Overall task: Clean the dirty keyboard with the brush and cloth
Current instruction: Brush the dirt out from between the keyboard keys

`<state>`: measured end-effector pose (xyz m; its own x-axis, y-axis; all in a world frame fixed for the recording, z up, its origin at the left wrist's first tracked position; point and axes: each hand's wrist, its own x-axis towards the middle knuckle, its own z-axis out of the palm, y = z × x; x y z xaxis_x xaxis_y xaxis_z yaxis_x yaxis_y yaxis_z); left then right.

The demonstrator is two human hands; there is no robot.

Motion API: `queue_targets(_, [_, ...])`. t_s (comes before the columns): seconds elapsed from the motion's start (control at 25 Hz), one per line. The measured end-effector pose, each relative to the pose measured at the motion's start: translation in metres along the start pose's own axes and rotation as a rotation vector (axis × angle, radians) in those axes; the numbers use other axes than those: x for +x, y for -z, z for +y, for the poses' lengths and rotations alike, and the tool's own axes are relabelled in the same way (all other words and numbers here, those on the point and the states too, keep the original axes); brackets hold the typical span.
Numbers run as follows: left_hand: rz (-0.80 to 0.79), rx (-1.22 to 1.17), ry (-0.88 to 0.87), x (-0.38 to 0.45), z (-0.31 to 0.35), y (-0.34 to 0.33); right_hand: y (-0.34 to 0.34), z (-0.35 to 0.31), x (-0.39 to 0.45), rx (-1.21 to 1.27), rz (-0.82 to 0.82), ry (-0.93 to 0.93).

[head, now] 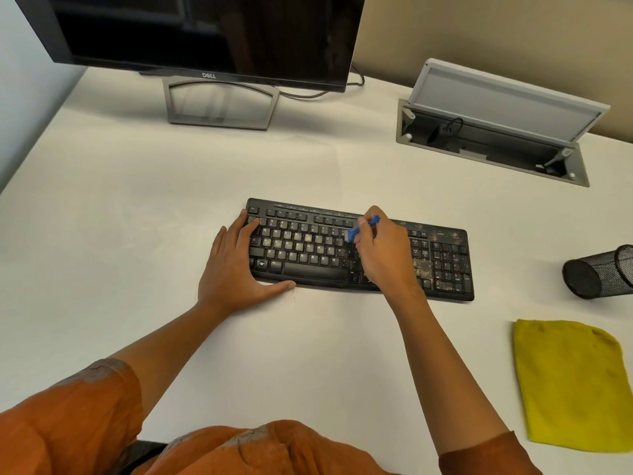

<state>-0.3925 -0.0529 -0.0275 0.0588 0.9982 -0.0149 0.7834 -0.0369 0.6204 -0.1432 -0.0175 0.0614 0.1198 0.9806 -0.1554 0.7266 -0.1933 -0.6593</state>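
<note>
A black keyboard [359, 250] is lying on a white desk [137, 207], roughly at its centre, with brownish dirt speckling its right-hand portion around the number pad and arrow keys. The left hand [233, 265] is resting flat on the keyboard's left end, fingers straight and spread over the outermost keys, thumb lying along the front edge on the desk; it is holding nothing. The right hand [383, 248] is hovering over the middle of the keyboard, its fingers curled and pinching a small blue brush [363, 228]. The brush's pale bristle end is pointing down and to the left, touching the upper letter rows. A few crumbs are lying on the desk just beside the left thumb tip.

A yellow cloth [572, 385] is lying flat on the desk, well apart from the keyboard, toward the near right. A black mesh cup [599, 272] is lying tipped on its side near the keyboard's right end. A dark monitor [205, 32] is standing on its stand at the far left, and an open cable box [493, 132] is sitting recessed in the desk at the far right. Orange sleeves [68, 423] are showing along the bottom edge.
</note>
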Motion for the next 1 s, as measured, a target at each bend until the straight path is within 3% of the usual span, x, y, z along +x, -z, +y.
queue_targets(0.16, [-0.003,-0.003,0.015,0.000,0.000,0.001,0.006,0.000,0.001,-0.131,-0.116,0.055])
queue_targets(0.32, [-0.003,0.000,0.008,0.000,0.001,0.001,0.008,0.000,-0.001,-0.062,-0.093,0.071])
queue_targets(0.44, [-0.004,0.000,0.007,0.000,0.001,0.001,0.009,0.003,-0.004,-0.156,-0.169,0.080])
queue_targets(0.6, [-0.012,0.003,0.017,0.000,0.001,0.001,0.010,0.001,-0.001,-0.032,-0.074,0.039])
queue_targets(0.76, [-0.008,0.000,0.016,0.000,0.001,0.001,0.008,0.006,-0.006,-0.147,-0.124,0.044])
queue_targets(1.0, [-0.013,0.000,0.010,0.001,0.000,0.000,0.002,0.007,-0.004,-0.077,-0.046,0.019])
